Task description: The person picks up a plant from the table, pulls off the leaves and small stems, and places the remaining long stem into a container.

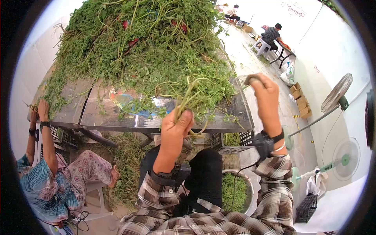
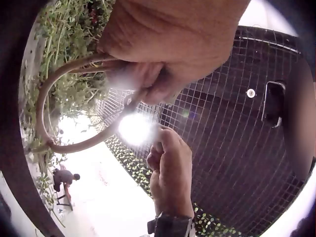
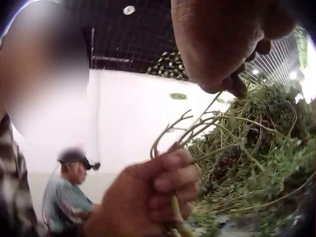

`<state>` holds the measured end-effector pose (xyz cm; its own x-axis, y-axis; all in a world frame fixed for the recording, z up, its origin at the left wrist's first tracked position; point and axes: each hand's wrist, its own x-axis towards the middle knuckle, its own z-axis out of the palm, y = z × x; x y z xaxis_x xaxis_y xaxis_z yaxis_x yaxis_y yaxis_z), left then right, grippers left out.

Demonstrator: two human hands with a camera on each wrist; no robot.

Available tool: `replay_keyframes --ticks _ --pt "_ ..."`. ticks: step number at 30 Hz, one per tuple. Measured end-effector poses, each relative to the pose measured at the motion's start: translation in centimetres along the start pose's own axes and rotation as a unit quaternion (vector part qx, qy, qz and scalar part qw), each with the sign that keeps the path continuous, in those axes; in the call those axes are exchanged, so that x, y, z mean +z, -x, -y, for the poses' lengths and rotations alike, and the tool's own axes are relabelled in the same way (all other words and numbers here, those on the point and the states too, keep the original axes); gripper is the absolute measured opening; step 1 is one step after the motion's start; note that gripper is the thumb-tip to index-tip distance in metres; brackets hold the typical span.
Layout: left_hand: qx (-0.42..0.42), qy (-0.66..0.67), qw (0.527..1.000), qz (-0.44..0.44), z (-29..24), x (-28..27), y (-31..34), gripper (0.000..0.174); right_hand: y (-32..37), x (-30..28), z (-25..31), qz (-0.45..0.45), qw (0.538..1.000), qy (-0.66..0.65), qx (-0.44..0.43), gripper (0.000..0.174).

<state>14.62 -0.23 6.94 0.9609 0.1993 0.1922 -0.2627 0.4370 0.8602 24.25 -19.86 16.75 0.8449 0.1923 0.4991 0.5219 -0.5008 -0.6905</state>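
Observation:
My left hand (image 1: pixel 177 127) grips a bunch of green plant stems (image 1: pixel 189 91) above the near edge of the table, leafy ends spreading past the fist. One thick stem (image 2: pixel 43 108) bends in a loop beside that hand in the left wrist view. Raised to the right of the table corner, my right hand (image 1: pixel 267 96) has its fingers bent down and pinches a thin green stem (image 3: pixel 211 104), mostly hidden by the fingertips. A large heap of leafy green plants (image 1: pixel 145 47) covers the far part of the dark table (image 1: pixel 113 119).
Below the table are a round basin of greens (image 1: pixel 250 192), a black crate (image 1: pixel 246 139) and plants strewn on the floor (image 1: pixel 127 168). Another person (image 1: pixel 47 176) sits at the left, working at the table. Fans (image 1: pixel 344 159) stand to the right.

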Motion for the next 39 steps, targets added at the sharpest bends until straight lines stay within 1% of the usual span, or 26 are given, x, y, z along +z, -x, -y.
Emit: replay_keyframes --ticks 1,3,4,5,7,8,9,11,12,14,15,17,18,20,24,26,27,29,33,35,36,38,39 --pt "0.011 0.018 1.0 0.013 -0.2 -0.3 0.0 0.023 -0.2 -0.3 -0.6 0.001 1.0 0.0 -0.001 0.013" --pt "0.026 0.036 0.999 0.024 -0.3 -0.4 -0.1 0.023 -0.5 -0.2 -2.0 -0.003 0.987 -0.159 -0.035 0.016" --pt "0.025 0.045 0.998 0.025 -0.3 -0.3 -0.1 0.024 -0.4 0.1 -2.6 0.002 0.989 -0.133 -0.063 0.015" --pt "0.024 0.053 0.998 0.028 -0.2 -0.3 -0.1 0.024 -0.1 0.4 -2.3 0.002 0.989 -0.133 -0.063 0.015" --pt "0.019 0.059 0.998 0.029 -0.1 -0.2 0.0 0.025 0.6 1.1 -1.6 0.057 0.979 -0.193 0.023 0.016" --pt "0.016 0.065 0.997 0.028 -0.1 -0.2 0.0 0.025 0.8 1.4 -1.7 0.067 0.969 -0.231 0.056 0.015" --pt "0.016 0.063 0.997 0.027 -0.1 -0.3 0.1 0.025 1.0 1.6 -1.5 0.067 0.968 -0.233 0.057 0.015" --pt "0.012 0.076 0.996 0.044 -0.1 -0.5 0.0 0.024 1.1 1.7 -0.9 0.103 0.943 -0.287 0.129 0.014" --pt "0.012 0.075 0.996 0.045 -0.1 -0.6 0.0 0.024 1.0 1.8 -1.2 0.102 0.943 -0.288 0.129 0.014" --pt "0.017 0.079 0.995 0.052 -0.1 -0.7 0.0 0.02 0.8 2.1 -2.0 0.133 0.925 -0.337 0.115 0.013" --pt "0.017 0.079 0.995 0.053 -0.1 -0.6 0.0 0.02 0.9 2.2 -1.9 0.133 0.925 -0.337 0.116 0.013" --pt "0.023 0.084 0.995 0.051 -0.3 -0.4 0.1 0.018 0.9 2.8 -1.3 0.12 0.956 -0.255 0.084 0.018" --pt "0.023 0.084 0.995 0.05 -0.2 -0.4 0.1 0.018 0.9 2.9 -1.1 0.12 0.956 -0.255 0.084 0.018" --pt "0.019 0.095 0.993 0.06 -0.1 -0.4 0.1 0.016 0.9 3.0 -0.7 0.145 0.957 -0.226 0.107 0.024" --pt "0.023 0.096 0.993 0.07 0.0 -0.5 0.2 0.016 0.5 4.0 -0.9 0.166 0.962 -0.195 0.096 0.029" --pt "0.026 0.091 0.992 0.079 -0.1 -0.4 0.2 0.016 0.3 4.4 -1.3 0.208 0.946 -0.213 0.127 0.029" --pt "0.026 0.09 0.992 0.079 -0.1 -0.4 0.2 0.016 0.2 4.7 -1.4 0.208 0.946 -0.213 0.126 0.029" --pt "0.015 0.099 0.991 0.093 -0.1 -0.4 0.2 0.016 0.1 5.4 -1.6 0.179 0.975 -0.129 0.022 0.031" --pt "0.008 0.096 0.992 0.082 -0.3 -0.4 0.2 0.017 0.1 6.0 -1.9 0.188 0.973 -0.13 0.013 0.03" --pt "0.007 0.089 0.992 0.089 -0.3 -0.5 0.2 0.016 0.2 5.9 -1.8 0.2 0.969 -0.126 0.066 0.027" --pt "0.007 0.09 0.992 0.088 -0.3 -0.5 0.3 0.016 0.2 5.9 -2.1 0.2 0.969 -0.126 0.066 0.027" --pt "0.002 0.097 0.993 0.069 -0.4 -0.5 0.3 0.016 0.1 5.9 -2.9 0.166 0.983 -0.057 -0.05 0.022" --pt "0.002 0.097 0.993 0.069 -0.4 -0.5 0.3 0.016 0.1 5.8 -3.0 0.167 0.983 -0.057 -0.05 0.022"
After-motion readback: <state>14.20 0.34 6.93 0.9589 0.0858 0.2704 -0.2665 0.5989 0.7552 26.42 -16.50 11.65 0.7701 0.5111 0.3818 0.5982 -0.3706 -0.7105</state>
